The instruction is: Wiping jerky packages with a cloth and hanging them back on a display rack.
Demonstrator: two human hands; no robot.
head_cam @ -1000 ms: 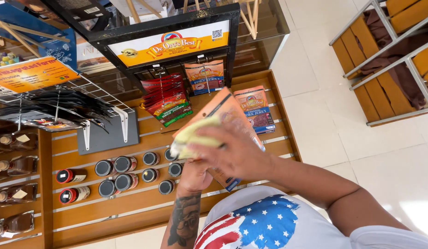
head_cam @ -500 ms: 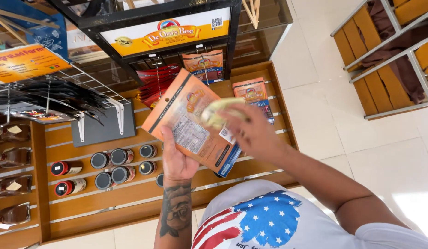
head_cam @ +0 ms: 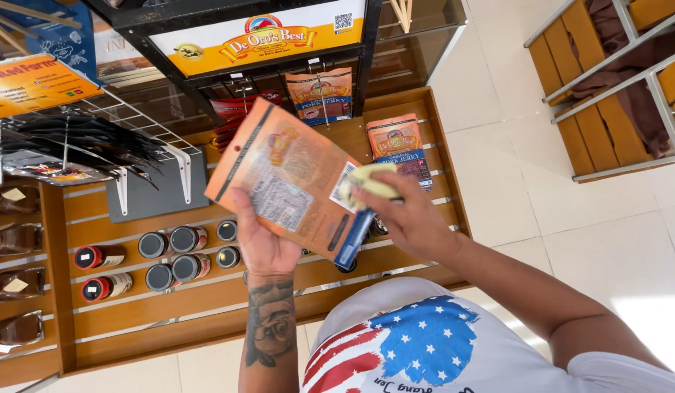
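The left hand (head_cam: pixel 261 240), forearm raised, grips an orange pouch (head_cam: pixel 290 182) tilted above the wooden shelf (head_cam: pixel 206 306), while the right hand (head_cam: pixel 410 218) presses a bunched yellow cloth (head_cam: pixel 370 180) against its right edge.

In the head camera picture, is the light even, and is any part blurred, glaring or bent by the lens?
Head view: bright, fairly even light; the white floor is overexposed at lower right. The orange pouch in the left hand has softly blurred print, and the yellow cloth under the right hand is also soft. The wide lens tilts the wooden shelf edges.
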